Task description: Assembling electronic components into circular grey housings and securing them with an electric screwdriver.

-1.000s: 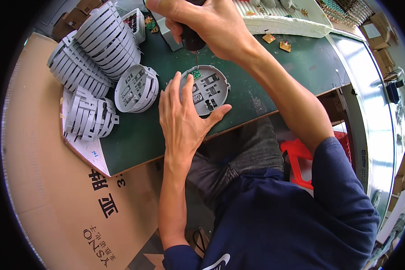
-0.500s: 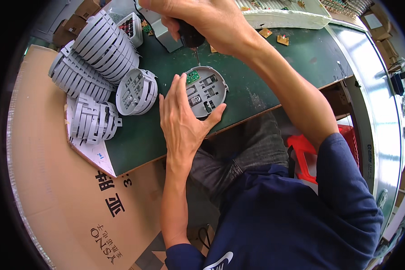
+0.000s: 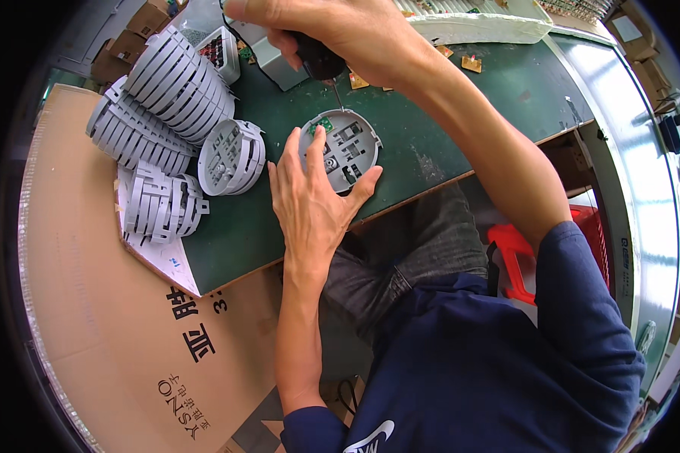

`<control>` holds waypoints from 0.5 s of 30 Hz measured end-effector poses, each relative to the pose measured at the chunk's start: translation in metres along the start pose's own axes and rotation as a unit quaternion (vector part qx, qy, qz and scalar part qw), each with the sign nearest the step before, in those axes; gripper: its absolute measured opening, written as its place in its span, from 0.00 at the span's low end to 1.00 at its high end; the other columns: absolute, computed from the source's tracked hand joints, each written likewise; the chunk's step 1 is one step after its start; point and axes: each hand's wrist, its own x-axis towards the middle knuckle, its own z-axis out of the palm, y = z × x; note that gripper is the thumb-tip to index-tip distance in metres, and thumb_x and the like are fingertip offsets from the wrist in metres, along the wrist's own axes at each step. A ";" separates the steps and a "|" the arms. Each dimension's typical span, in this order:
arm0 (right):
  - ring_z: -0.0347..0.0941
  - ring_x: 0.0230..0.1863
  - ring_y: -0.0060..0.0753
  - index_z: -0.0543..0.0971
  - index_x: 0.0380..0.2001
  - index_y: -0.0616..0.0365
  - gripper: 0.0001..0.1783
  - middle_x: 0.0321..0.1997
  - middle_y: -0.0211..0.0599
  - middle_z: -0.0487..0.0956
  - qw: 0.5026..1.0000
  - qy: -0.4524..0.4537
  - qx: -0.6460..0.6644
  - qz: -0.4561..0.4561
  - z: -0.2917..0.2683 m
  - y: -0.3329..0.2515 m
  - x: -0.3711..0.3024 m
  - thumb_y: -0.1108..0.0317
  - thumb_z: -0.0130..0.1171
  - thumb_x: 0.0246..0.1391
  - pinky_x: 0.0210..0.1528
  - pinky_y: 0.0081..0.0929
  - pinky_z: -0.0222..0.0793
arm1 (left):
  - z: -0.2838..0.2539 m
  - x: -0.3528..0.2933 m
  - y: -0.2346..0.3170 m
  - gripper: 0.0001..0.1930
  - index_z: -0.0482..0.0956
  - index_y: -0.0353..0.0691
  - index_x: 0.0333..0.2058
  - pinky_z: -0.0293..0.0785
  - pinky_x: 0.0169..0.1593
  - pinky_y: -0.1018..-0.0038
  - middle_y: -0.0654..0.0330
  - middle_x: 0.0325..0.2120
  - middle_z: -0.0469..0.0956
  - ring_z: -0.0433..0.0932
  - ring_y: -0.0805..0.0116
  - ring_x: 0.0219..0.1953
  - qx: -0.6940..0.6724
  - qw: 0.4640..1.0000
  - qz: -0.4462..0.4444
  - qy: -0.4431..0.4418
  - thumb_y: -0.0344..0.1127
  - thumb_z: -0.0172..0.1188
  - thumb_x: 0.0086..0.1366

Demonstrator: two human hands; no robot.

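Observation:
A round, shallow grey plastic housing (image 3: 359, 155) lies on the green tabletop with its inside facing up. A small green circuit board (image 3: 323, 124) sits in it at the upper left. My left hand (image 3: 310, 189) spans the housing, thumb at the right rim, fingers at the left and over the inside. Above the far rim, my right hand (image 3: 355, 38) is wrapped round a black electric screwdriver (image 3: 319, 59), its thin bit pointing down. The bit's tip is close to the housing's far edge; whether it touches a screw is too small to tell.
Tall stacks of grey housings (image 3: 177, 83) stand at the left, with a shorter pile (image 3: 162, 204) and a tilted pair (image 3: 233, 157) nearer. A white bin (image 3: 223, 54) of small parts and a foam tray (image 3: 483, 29) sit behind. Small tan boards (image 3: 471, 64) lie on the table (image 3: 506, 106).
The screwdriver's bit has shifted slightly right and toward the housing's far rim. My left index finger has moved a little right over the housing's inside. The whole view has drifted slightly.

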 end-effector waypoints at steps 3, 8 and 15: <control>0.69 0.17 0.16 0.69 0.53 0.64 0.28 0.22 0.26 0.73 0.926 -0.104 0.362 -0.023 -0.011 0.010 0.005 0.55 0.67 0.62 0.18 0.17 0.65 | 0.005 0.000 -0.006 0.45 0.75 0.36 0.60 0.66 0.65 0.43 0.41 0.61 0.68 0.73 0.38 0.58 -0.005 1.000 0.020 0.016 0.70 0.66 0.58; 0.69 0.18 0.16 0.70 0.51 0.63 0.26 0.23 0.26 0.73 0.932 -0.103 0.347 -0.008 -0.007 0.019 0.012 0.56 0.67 0.62 0.18 0.17 0.65 | 0.010 0.001 -0.003 0.46 0.75 0.35 0.59 0.66 0.65 0.44 0.41 0.61 0.69 0.73 0.39 0.58 -0.024 0.998 0.038 0.044 0.71 0.66 0.56; 0.69 0.20 0.16 0.71 0.48 0.62 0.23 0.24 0.26 0.73 0.930 -0.114 0.350 -0.005 0.004 -0.001 0.025 0.57 0.68 0.62 0.22 0.18 0.66 | 0.001 -0.005 -0.005 0.40 0.73 0.32 0.58 0.71 0.62 0.55 0.41 0.59 0.70 0.74 0.44 0.59 -0.147 0.988 0.000 0.055 0.54 0.75 0.55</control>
